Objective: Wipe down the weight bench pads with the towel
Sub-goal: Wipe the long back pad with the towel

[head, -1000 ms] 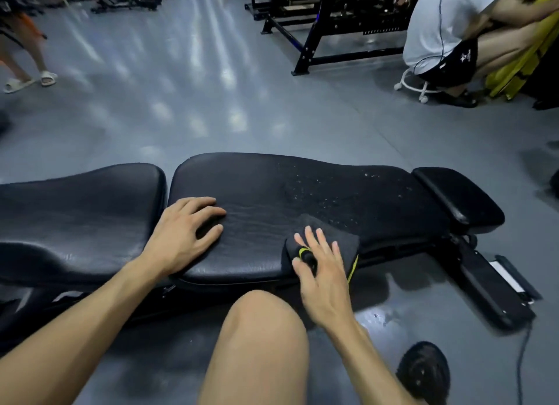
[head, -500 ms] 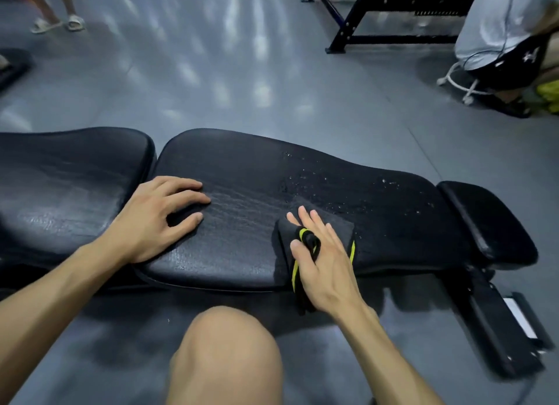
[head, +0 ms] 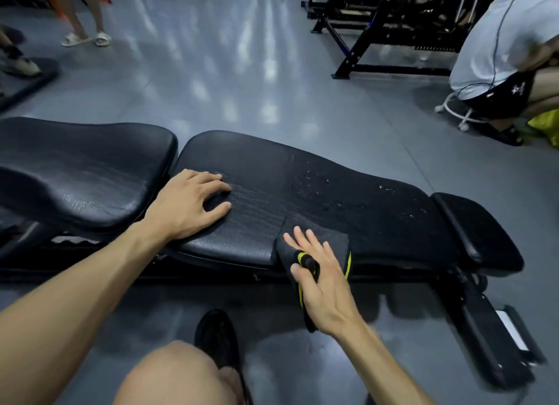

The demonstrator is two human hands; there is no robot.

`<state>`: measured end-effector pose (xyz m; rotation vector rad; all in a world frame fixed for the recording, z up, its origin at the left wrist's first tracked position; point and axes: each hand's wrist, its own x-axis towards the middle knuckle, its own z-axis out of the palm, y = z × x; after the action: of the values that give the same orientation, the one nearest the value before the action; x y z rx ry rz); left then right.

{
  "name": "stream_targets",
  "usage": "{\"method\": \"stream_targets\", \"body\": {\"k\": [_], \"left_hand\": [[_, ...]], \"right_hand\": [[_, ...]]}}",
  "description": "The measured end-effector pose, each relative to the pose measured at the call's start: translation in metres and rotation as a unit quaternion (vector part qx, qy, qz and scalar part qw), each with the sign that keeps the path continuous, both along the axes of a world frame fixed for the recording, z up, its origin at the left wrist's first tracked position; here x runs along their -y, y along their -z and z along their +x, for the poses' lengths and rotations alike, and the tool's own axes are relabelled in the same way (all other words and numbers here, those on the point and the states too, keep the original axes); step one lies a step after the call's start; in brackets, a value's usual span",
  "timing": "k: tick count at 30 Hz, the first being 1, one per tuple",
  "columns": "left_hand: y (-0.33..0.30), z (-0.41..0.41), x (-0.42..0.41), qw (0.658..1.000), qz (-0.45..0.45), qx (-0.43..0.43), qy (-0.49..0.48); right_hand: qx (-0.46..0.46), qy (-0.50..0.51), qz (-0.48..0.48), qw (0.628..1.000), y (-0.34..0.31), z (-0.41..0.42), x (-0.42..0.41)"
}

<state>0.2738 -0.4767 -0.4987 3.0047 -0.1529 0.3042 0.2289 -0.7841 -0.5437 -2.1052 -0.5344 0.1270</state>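
A black weight bench lies across the view. Its long middle pad (head: 302,193) carries white droplets on its right half. A second pad (head: 84,169) lies to the left and a small end pad (head: 472,229) to the right. My left hand (head: 187,205) rests flat on the middle pad's left end, fingers spread. My right hand (head: 320,280) presses a dark grey towel with yellow trim (head: 326,241) on the pad's near edge, thumb hooked through its loop. Part of the towel hangs over the edge.
My bare knee (head: 175,374) and black shoe (head: 217,338) are in front of the bench on the grey floor. A person squats on a white stool (head: 459,114) at the far right. A black rack frame (head: 378,51) stands behind. Sandalled feet (head: 87,38) stand far left.
My right hand has drawn the towel toward the near edge, so more of it hangs off the pad. The left hand stays planted. My head has shifted, showing my shoe.
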Motion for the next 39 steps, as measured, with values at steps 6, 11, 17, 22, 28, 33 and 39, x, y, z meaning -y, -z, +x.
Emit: {"method": "stream_targets", "body": {"k": [6, 11, 17, 22, 28, 33, 39], "left_hand": [[0.002, 0.002, -0.001, 1.000, 0.002, 0.015, 0.007], [0.006, 0.004, -0.001, 0.999, -0.005, 0.031, 0.000], [0.008, 0.006, -0.003, 0.999, -0.007, 0.033, -0.003], [0.009, 0.009, -0.001, 0.999, -0.006, 0.031, -0.001], [0.007, 0.010, 0.000, 1.000, -0.007, 0.028, -0.003], [0.005, 0.008, 0.001, 1.000, -0.004, 0.025, -0.006], [0.003, 0.006, 0.004, 1.000, 0.003, 0.017, -0.025]], "right_hand": [[-0.099, 0.157, -0.041, 0.982, -0.017, 0.088, 0.006], [0.080, 0.014, -0.107, 0.991, -0.006, 0.049, -0.041], [0.054, 0.002, -0.082, 0.995, -0.008, 0.125, -0.035], [-0.016, 0.122, -0.155, 0.980, -0.006, 0.185, -0.049], [0.052, 0.011, -0.103, 0.993, 0.001, 0.140, -0.039], [0.055, -0.035, -0.113, 0.991, -0.001, 0.148, -0.032], [-0.015, 0.068, -0.178, 0.982, -0.020, 0.175, -0.047]]}}
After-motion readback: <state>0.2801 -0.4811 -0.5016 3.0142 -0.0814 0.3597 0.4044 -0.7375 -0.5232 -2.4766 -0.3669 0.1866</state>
